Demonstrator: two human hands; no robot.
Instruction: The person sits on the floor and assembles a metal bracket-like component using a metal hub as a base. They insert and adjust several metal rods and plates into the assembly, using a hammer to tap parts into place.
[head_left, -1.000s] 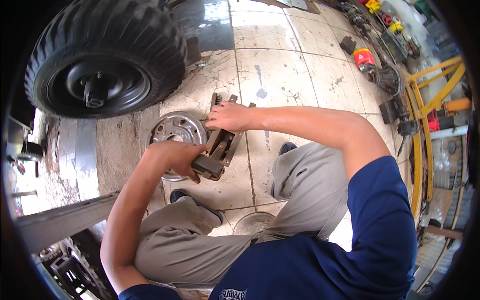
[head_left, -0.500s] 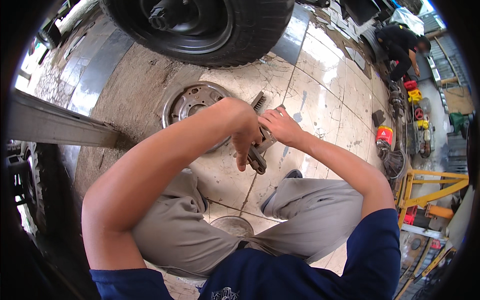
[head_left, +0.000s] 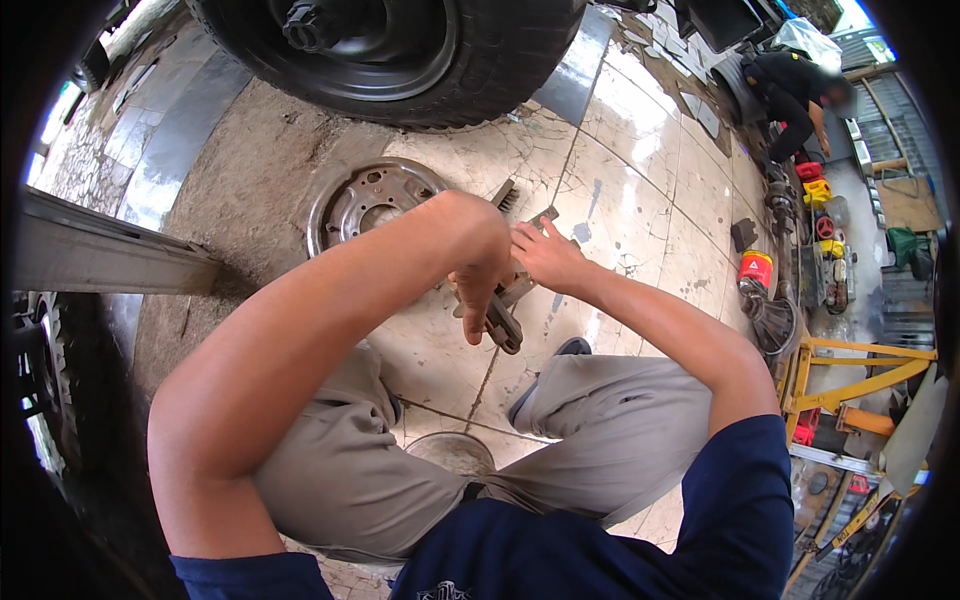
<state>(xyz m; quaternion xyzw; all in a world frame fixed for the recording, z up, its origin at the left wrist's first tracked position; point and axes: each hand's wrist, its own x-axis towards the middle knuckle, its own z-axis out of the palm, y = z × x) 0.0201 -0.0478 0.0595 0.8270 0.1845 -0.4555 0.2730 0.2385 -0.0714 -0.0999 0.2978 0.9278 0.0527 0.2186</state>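
Observation:
My left hand [head_left: 480, 262] bends down at the wrist, closed about a brown metal part [head_left: 505, 328] with a rounded, slotted near end. One finger points down beside it; the rest are mostly hidden behind the wrist. Next to it, my right hand [head_left: 548, 258] is closed over the part's far side, fingertips near the flat end that sticks out beyond them. A wire brush [head_left: 506, 196] shows its bristles just past my hands. Left of them, partly covered by my left forearm, a round metal backing plate [head_left: 330, 205] with holes lies on the tiled floor.
A large tyre [head_left: 500, 70] on its wheel stands ahead. At left a grey metal beam [head_left: 110, 245] reaches in above another tyre. A round stool [head_left: 452, 452] sits between my legs. To the right are a red can [head_left: 755, 267], a yellow frame [head_left: 860, 372] and a crouching person [head_left: 790, 95].
The whole view has shifted slightly, with the floor things moving a little left. My hands keep nearly the same hold; the right fingers sit slightly lower, baring more of the part's far end.

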